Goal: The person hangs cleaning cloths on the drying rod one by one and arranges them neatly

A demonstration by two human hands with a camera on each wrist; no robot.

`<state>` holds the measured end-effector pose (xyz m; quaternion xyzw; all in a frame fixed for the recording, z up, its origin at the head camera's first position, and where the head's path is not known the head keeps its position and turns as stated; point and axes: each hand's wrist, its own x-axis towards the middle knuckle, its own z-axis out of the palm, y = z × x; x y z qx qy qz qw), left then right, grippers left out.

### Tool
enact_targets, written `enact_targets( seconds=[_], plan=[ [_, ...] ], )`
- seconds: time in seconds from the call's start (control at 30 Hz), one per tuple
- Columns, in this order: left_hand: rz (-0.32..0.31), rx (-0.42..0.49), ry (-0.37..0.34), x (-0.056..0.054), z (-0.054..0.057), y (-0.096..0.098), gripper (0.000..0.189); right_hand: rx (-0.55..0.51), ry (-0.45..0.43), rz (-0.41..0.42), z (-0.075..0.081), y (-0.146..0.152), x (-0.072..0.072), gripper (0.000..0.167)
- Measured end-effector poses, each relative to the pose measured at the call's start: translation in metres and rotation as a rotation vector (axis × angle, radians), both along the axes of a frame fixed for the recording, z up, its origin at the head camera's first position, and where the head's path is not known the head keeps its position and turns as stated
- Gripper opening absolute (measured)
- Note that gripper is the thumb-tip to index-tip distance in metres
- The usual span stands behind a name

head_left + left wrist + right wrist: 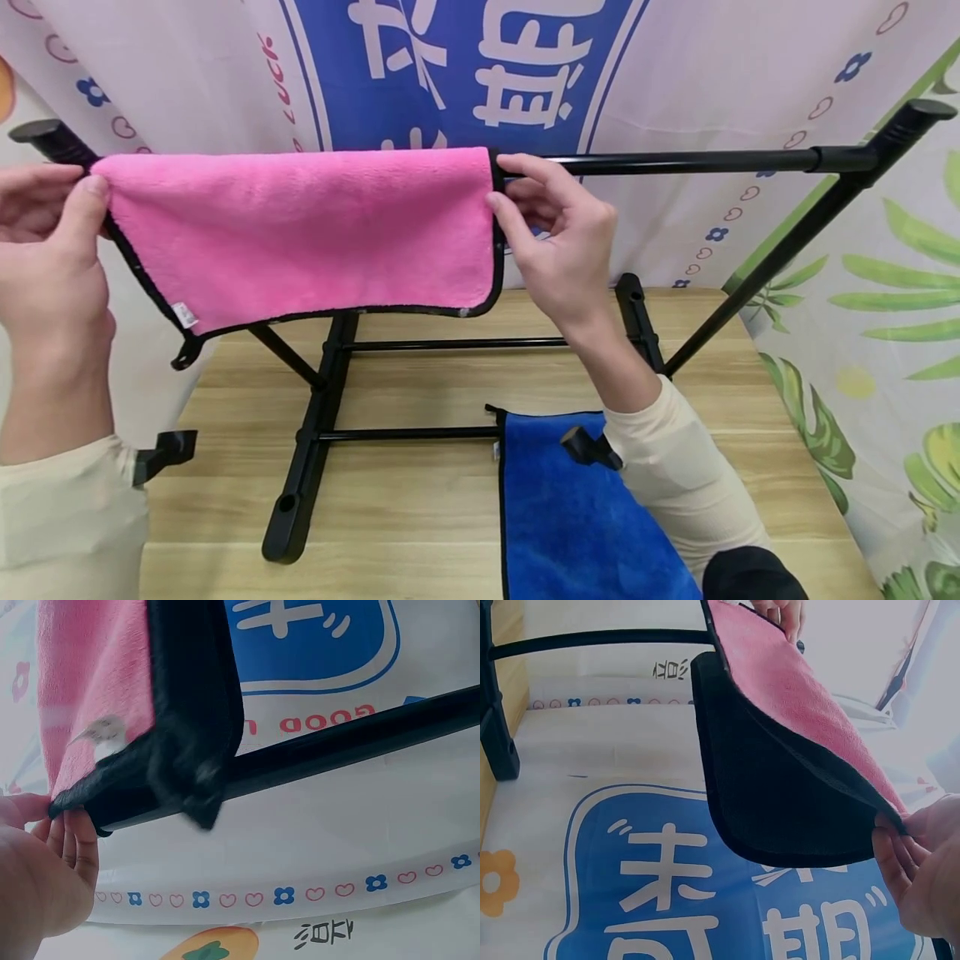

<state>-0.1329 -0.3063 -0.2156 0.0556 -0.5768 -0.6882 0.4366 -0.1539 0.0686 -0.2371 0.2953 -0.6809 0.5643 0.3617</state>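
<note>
A pink towel [315,233] with black edging hangs folded over the top bar [690,162] of a black rack. My left hand [56,242] pinches its upper left edge near the bar's end, thumb in front. At the upper right edge, my right hand [558,237] pinches the black border between thumb and fingers. The right wrist view shows the towel's dark underside [780,795] draped behind the bar. A small white label [183,314] sits near the lower left corner, where a black loop [186,352] hangs.
A blue towel [577,517] with black edging lies on the wooden tabletop [405,517], partly under my right forearm. The rack's left foot [288,517] and lower crossbar [412,433] stand on the wood. A printed curtain [675,75] hangs close behind the rack.
</note>
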Motion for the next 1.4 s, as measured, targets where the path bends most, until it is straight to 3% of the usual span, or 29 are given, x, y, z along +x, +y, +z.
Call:
enact_targets(
  seconds=[0.13, 0.5, 0.7, 0.8, 0.93, 1.03, 1.13, 1.4],
  plan=[
    [0.005, 0.009, -0.023, -0.001, 0.001, -0.002, 0.019, -0.004, -0.012, 0.017, 0.001, -0.004, 0.000, 0.028],
    [-0.029, 0.054, -0.002, -0.003, 0.001, -0.003, 0.021, 0.008, -0.059, 0.081, 0.002, -0.009, -0.001, 0.031],
    [0.014, -0.060, -0.042, 0.001, -0.003, -0.003, 0.021, 0.031, -0.059, 0.105, 0.000, -0.009, -0.001, 0.035],
    [0.076, -0.159, -0.108, 0.003, -0.004, -0.003, 0.020, 0.036, -0.066, 0.120, 0.000, -0.009, -0.001, 0.037],
    [0.078, -0.175, -0.082, 0.003, -0.005, -0.005, 0.022, 0.039, -0.071, 0.141, 0.001, -0.011, -0.002, 0.038],
    [0.013, -0.101, 0.004, 0.002, -0.006, -0.005, 0.024, 0.043, -0.073, 0.148, 0.001, -0.012, -0.003, 0.038],
    [-0.008, -0.065, 0.038, 0.001, -0.006, -0.004, 0.024, 0.048, -0.076, 0.150, 0.001, -0.012, -0.003, 0.039],
    [0.091, -0.174, -0.082, 0.003, -0.006, -0.004, 0.021, 0.052, -0.052, 0.129, -0.001, -0.006, -0.002, 0.039]
  ],
)
